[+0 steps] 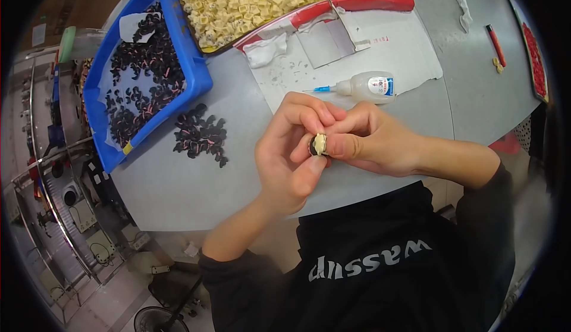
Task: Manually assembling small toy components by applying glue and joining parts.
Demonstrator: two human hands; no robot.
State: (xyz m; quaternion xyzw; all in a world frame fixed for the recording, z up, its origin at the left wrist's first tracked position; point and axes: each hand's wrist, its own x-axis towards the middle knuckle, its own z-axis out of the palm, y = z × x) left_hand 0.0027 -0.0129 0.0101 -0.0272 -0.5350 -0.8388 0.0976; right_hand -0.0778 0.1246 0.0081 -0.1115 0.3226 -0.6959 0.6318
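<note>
Both of my hands meet over the near edge of the table, pinching one small cream-and-black piece (319,145) between them. My left hand (284,150) grips it from the left with thumb and fingers closed. From the other side, the thumb of my right hand (380,138) presses against its cream face. The fingers hide part of the piece. Just beyond my hands lies a clear squeeze bottle (369,87) with a blue needle tip pointing left. To the left is a loose pile of small black curved pieces (201,134), some with pink edges.
A blue bin (199,73) of similar black pieces stands at the left. Behind are a tray of cream pieces (256,8) and a white cardboard sheet (410,46) with a red edge. A red pen-like tool (495,41) and a red-filled tray (535,64) lie right.
</note>
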